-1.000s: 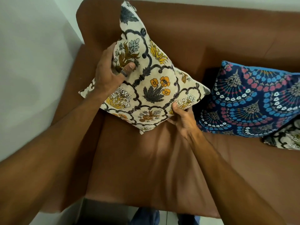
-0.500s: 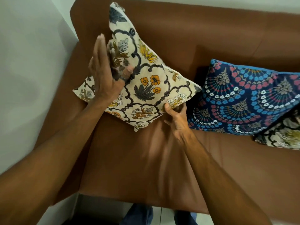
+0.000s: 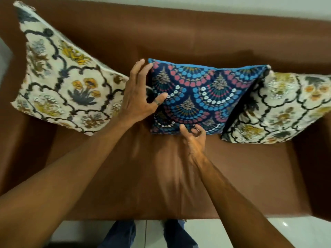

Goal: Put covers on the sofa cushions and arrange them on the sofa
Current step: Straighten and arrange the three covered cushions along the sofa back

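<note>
Three covered cushions lean against the back of the brown sofa (image 3: 179, 38). A cream floral cushion (image 3: 60, 72) stands tilted in the left corner. A dark blue cushion (image 3: 202, 97) with blue and pink fan patterns sits in the middle. Another cream floral cushion (image 3: 279, 108) rests at the right, overlapping the blue one's edge. My left hand (image 3: 139, 93) hovers open with fingers spread at the blue cushion's left edge, thumb touching its face. My right hand (image 3: 193, 138) is at the blue cushion's bottom edge, fingers loosely curled, holding nothing.
The sofa seat (image 3: 161, 176) stretches in front of the cushions, with armrests at both sides. White tiled floor (image 3: 268, 231) and my blue trouser legs (image 3: 121, 233) show below the seat's front edge. A pale wall runs behind the sofa.
Both hands let go of the left floral cushion, which now rests in the corner. They moved right to the blue cushion, and my view swung right to show all three cushions.
</note>
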The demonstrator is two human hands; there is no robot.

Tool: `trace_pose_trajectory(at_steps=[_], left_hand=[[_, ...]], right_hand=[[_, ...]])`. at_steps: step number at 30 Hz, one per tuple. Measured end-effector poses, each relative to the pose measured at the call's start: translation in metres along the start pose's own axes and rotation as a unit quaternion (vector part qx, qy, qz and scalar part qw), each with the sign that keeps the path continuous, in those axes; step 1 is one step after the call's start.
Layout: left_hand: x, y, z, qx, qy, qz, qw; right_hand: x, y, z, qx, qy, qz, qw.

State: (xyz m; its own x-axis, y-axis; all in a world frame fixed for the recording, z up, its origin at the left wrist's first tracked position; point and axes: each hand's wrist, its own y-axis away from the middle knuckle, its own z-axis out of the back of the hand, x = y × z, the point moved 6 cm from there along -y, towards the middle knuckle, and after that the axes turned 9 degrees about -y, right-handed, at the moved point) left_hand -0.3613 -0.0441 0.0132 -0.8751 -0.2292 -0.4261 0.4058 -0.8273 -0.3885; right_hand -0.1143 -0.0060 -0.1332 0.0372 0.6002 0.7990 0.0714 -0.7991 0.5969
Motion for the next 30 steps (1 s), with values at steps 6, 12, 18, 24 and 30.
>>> trace_pose_trajectory(at_steps=[6,12,18,24,30], left_hand=[[-0.041,-0.058,-0.048,0.12,-0.063,0.093,0.986],[-0.031,-0.089,-0.061,0.281,-0.085,0.107,0.95],[-0.016,-0.08,-0.043,0.253,0.051,0.168,0.951],[0.011,-0.044,-0.011,0.187,0.166,0.215,0.944],[0.018,-0.026,-0.013,0.177,0.161,0.217,0.946]], right_hand=[[0.023,-0.071,0.084,-0.03,-0.14,-0.12,0.982],[0.011,-0.115,0.091,0.037,-0.288,-0.207,0.934],[0.018,-0.106,0.093,0.07,-0.327,-0.174,0.926],[0.071,-0.088,0.093,0.083,-0.338,-0.075,0.934],[0.111,-0.082,0.091,0.036,-0.271,-0.027,0.961]])
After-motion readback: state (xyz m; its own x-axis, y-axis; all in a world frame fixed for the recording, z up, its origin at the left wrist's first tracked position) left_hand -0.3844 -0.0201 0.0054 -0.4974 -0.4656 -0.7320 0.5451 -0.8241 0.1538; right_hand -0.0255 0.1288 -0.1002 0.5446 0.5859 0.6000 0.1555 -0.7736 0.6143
